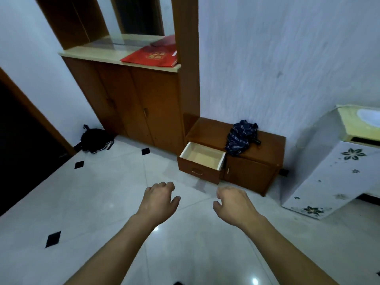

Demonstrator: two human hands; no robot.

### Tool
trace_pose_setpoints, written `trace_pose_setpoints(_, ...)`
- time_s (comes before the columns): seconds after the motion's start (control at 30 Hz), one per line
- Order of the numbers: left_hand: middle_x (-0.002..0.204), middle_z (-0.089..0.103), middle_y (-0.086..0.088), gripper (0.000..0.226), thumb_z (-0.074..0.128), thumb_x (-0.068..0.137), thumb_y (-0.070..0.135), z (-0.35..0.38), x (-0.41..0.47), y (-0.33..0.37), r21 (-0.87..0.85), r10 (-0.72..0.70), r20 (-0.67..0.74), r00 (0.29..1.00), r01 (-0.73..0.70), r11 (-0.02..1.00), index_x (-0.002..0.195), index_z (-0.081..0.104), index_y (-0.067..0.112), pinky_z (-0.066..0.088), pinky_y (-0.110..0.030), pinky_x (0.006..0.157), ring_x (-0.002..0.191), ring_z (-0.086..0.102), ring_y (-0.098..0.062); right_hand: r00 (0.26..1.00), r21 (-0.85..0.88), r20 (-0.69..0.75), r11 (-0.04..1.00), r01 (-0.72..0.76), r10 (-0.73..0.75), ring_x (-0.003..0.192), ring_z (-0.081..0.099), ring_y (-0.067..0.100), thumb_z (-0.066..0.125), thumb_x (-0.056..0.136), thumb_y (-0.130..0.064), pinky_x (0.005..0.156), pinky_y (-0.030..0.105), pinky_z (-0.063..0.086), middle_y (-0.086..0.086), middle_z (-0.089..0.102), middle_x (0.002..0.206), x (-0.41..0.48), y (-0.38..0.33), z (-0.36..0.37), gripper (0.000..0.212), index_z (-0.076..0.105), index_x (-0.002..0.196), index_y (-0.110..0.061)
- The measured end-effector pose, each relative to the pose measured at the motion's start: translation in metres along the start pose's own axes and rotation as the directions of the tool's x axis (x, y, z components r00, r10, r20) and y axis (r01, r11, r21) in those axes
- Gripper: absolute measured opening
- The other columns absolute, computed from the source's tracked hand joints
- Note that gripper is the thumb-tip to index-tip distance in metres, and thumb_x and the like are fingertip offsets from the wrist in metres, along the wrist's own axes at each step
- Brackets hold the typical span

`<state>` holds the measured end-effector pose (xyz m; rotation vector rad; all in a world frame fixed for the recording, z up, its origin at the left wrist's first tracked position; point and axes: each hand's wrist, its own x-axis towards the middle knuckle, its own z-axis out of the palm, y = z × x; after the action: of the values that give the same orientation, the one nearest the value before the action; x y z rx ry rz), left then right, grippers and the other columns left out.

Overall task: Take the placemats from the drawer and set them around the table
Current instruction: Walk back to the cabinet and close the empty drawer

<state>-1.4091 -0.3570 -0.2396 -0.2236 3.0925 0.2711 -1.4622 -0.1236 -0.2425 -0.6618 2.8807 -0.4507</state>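
Observation:
The drawer (199, 172) of a low brown cabinet (253, 173) stands pulled out ahead of me, its pale inside showing nothing in it. No placemats appear anywhere in view. My left hand (160, 199) and my right hand (232, 202) hang side by side over the white floor, short of the drawer, fingers loosely curled and holding nothing. Both forearms reach in from the bottom edge.
A folded dark umbrella (241, 136) lies on the low cabinet. A tall brown cupboard (131, 103) with a red bag (152, 56) on its top stands at the back left. A black backpack (95, 140) sits by the dark doorway. A white flowered unit (333, 177) stands at right.

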Motion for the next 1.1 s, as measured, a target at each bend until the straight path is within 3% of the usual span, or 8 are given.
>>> trace_pose_setpoints(0.2,0.113,0.066,-0.004,0.040,0.051,0.092,0.045,0.005,0.172,0.001,-0.036,0.089,0.015,0.996,-0.088,0.995,0.120,0.058,0.018,0.043,-0.038,0.089,0.104,0.059,-0.024,0.993,0.075,-0.031,0.991,-0.113,0.115,0.091,0.056,0.025,0.052,0.085,-0.036,0.072,0.035,0.041,0.004,0.062,0.095,0.124,0.037,-0.003,0.017,0.054,0.093,-0.020)
trace_pose_setpoints(0.47,0.096,0.065,-0.005,0.027,0.053,0.090,0.038,0.094,0.373,0.008,-0.112,0.099,0.116,0.988,-0.086,0.990,0.106,0.059,0.017,0.045,-0.037,0.079,0.092,0.059,-0.026,0.992,0.185,0.047,0.975,-0.121,0.114,0.088,0.058,0.029,0.055,0.085,-0.029,0.066,0.031,0.034,0.008,0.064,0.093,0.324,0.118,0.057,0.011,0.049,0.081,-0.020)
trace_pose_setpoints(0.6,0.103,0.068,-0.011,0.032,0.059,0.089,0.033,0.154,0.447,-0.003,-0.145,0.038,0.228,0.973,-0.004,0.989,0.113,0.061,0.011,0.051,-0.041,0.083,0.097,0.062,-0.030,0.968,0.241,0.196,0.949,-0.203,0.157,0.094,0.059,0.034,0.054,0.087,-0.028,0.077,0.035,0.045,0.013,0.065,0.102,0.403,0.146,0.104,0.023,0.059,0.100,-0.010)
trace_pose_setpoints(0.73,0.108,0.068,-0.013,0.028,0.063,0.090,0.026,0.223,0.497,-0.023,-0.240,-0.117,0.358,0.926,0.212,0.947,0.110,0.064,0.007,0.050,-0.038,0.088,0.102,0.062,-0.029,0.902,0.346,0.354,0.862,-0.371,0.246,0.089,0.061,0.032,0.058,0.086,-0.025,0.067,0.032,0.043,0.013,0.066,0.094,0.456,0.169,0.173,0.020,0.060,0.091,-0.006)
trace_pose_setpoints(0.83,0.105,0.069,-0.010,0.025,0.062,0.090,0.026,0.282,0.520,-0.038,-0.254,-0.219,0.465,0.858,0.367,0.895,0.107,0.064,0.008,0.047,-0.031,0.083,0.099,0.063,-0.026,0.770,0.397,0.515,0.692,-0.604,0.377,0.083,0.060,0.026,0.059,0.086,-0.024,0.064,0.028,0.039,0.004,0.062,0.080,0.481,0.185,0.234,0.014,0.056,0.079,-0.012)
trace_pose_setpoints(0.97,0.104,0.069,-0.010,0.022,0.059,0.090,0.021,0.367,0.541,-0.069,-0.220,-0.327,0.565,0.758,0.520,0.825,0.105,0.063,0.006,0.040,-0.025,0.079,0.099,0.063,-0.026,0.528,0.423,0.689,0.315,-0.849,0.497,0.077,0.058,0.019,0.062,0.086,-0.021,0.069,0.027,0.044,0.000,0.064,0.077,0.503,0.200,0.319,0.014,0.060,0.075,-0.013)
trace_pose_setpoints(1.03,0.109,0.067,-0.010,0.024,0.056,0.089,0.021,0.405,0.555,-0.086,-0.169,-0.396,0.608,0.688,0.600,0.782,0.107,0.063,0.005,0.040,-0.026,0.080,0.104,0.062,-0.028,0.381,0.428,0.777,0.023,-0.904,0.501,0.070,0.060,0.023,0.059,0.090,-0.011,0.065,0.032,0.049,0.013,0.064,0.078,0.513,0.205,0.355,0.016,0.060,0.074,-0.007)
trace_pose_setpoints(1.1,0.114,0.067,-0.011,0.030,0.056,0.088,0.021,0.434,0.569,-0.103,-0.137,-0.472,0.638,0.608,0.693,0.708,0.112,0.063,0.006,0.045,-0.032,0.089,0.108,0.061,-0.031,0.192,0.377,0.868,-0.354,-0.856,0.458,0.054,0.050,0.019,0.053,0.092,-0.002,0.050,0.027,0.040,0.011,0.051,0.066,0.523,0.207,0.378,0.029,0.049,0.065,-0.012)
